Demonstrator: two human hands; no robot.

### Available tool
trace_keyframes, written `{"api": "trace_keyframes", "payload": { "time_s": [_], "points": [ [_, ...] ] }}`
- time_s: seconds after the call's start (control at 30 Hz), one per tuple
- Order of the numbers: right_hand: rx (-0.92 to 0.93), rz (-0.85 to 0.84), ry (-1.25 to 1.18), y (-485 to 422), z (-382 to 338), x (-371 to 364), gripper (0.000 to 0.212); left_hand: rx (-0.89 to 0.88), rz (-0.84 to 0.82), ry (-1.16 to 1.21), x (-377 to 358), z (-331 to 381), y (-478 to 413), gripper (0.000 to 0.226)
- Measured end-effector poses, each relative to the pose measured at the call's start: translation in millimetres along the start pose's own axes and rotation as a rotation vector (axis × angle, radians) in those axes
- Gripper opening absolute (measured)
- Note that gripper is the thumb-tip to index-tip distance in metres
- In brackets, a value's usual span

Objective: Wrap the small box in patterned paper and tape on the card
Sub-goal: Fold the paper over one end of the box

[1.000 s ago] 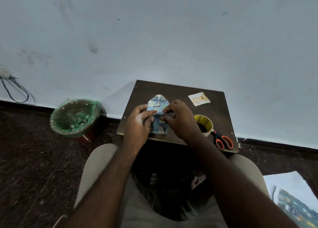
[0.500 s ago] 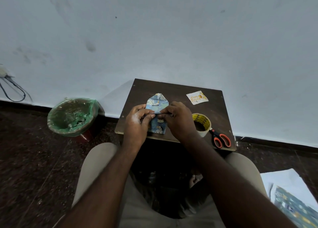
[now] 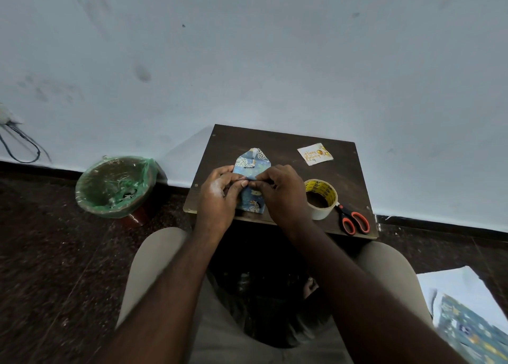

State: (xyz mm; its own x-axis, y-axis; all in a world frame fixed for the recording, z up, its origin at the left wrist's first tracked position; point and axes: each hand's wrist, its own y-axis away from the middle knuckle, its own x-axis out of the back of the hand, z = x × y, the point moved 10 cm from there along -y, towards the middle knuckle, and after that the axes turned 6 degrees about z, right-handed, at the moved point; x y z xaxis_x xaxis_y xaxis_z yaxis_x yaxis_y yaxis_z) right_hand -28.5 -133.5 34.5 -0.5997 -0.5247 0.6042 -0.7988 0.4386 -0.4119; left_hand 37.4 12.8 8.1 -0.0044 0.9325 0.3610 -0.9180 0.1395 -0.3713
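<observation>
The small box wrapped in blue patterned paper (image 3: 251, 168) lies on the dark wooden table (image 3: 280, 144), its far end folded into a pointed flap. My left hand (image 3: 218, 196) and my right hand (image 3: 281, 192) sit over its middle, fingertips meeting and pinching the paper there. The near end of the parcel shows between my wrists. A small cream card (image 3: 315, 154) with printed lettering lies flat to the far right of the parcel. A roll of tape (image 3: 320, 199) stands just right of my right hand.
Orange-handled scissors (image 3: 353, 221) lie by the table's near right corner. A bin with a green liner (image 3: 116, 185) stands on the floor to the left. Spare patterned paper sheets (image 3: 467, 322) lie on the floor at the lower right. A pale wall rises behind the table.
Both hands have stayed on the parcel's middle, with the fingertips closing tighter together on the paper fold. The parcel itself has barely shifted.
</observation>
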Motion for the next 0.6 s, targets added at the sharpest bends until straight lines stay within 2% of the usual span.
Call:
{"api": "trace_keyframes", "payload": {
  "time_s": [0.33,0.6],
  "points": [
    [0.040,0.012,-0.026,0,1,-1,0.005,-0.143,0.024,0.071,-2,15,4,0.014],
    [0.036,-0.048,-0.025,0,0,-5,0.011,-0.146,0.015,0.041,-2,23,5,0.014]
  ]
}}
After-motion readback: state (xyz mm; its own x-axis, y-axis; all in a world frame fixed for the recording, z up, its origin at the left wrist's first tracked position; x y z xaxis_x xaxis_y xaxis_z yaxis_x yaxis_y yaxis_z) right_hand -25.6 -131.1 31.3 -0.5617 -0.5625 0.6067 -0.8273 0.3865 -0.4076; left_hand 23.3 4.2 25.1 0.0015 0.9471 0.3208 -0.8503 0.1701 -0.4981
